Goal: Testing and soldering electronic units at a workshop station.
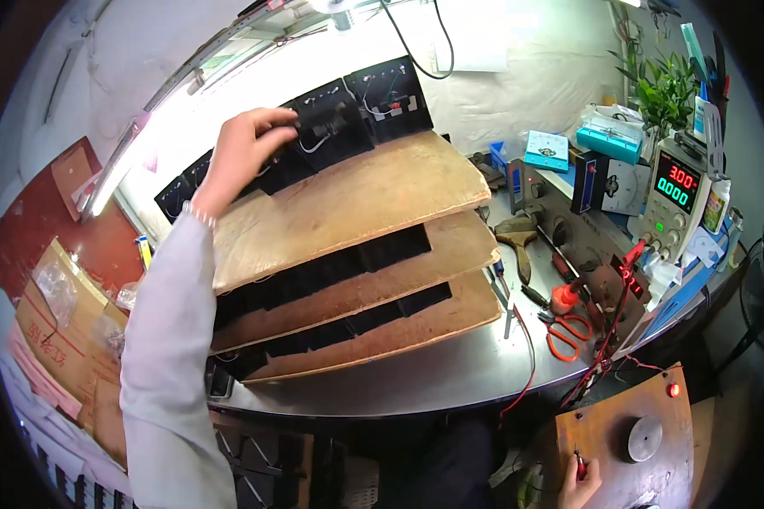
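At the upper left, my left hand reaches over the stacked boards, its thumb and fingers slightly apart. The fingertips are at the left edge of a black panel with a white wire; I see nothing held between them. Several such panels stand in a row at the back of the top wooden board. Another panel with thin wires and a red part is at the row's right end. Low on the right, my right hand grips a small red probe-like tool over a brown panel, which carries a round metal disc.
More boards with black panels lie beneath on the metal table. Orange-handled scissors, a brush, a red bottle and red leads crowd the right. A power supply stands behind them. Cardboard leans at left.
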Motion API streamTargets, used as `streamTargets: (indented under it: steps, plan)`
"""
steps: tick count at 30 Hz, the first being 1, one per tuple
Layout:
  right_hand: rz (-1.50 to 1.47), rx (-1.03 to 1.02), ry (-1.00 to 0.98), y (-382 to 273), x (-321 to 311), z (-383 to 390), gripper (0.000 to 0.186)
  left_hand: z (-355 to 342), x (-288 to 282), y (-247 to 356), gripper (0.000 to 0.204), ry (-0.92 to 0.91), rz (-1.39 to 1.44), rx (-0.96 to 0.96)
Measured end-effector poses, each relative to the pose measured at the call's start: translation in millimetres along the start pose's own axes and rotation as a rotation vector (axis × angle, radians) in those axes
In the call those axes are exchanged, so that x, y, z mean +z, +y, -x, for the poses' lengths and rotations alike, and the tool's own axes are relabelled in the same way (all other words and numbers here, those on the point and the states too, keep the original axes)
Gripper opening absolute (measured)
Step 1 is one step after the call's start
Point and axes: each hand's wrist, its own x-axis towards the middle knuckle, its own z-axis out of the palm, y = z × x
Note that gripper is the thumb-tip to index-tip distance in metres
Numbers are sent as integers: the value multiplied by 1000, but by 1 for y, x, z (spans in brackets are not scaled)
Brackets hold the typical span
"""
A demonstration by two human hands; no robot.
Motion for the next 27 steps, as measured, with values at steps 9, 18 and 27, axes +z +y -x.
streamTargets:
  steps: [9,18,27]
  plan:
    - [-68,-25,-69,6,6,3,18,70,-36,9,70,156,-27,-33]
    - [-97,-396,-87,59,20,-8,24,83,12,-30,127,76,595,-182]
    - [171,-392,-121,-71,27,43,20,295,23,113,85,385,439,72]
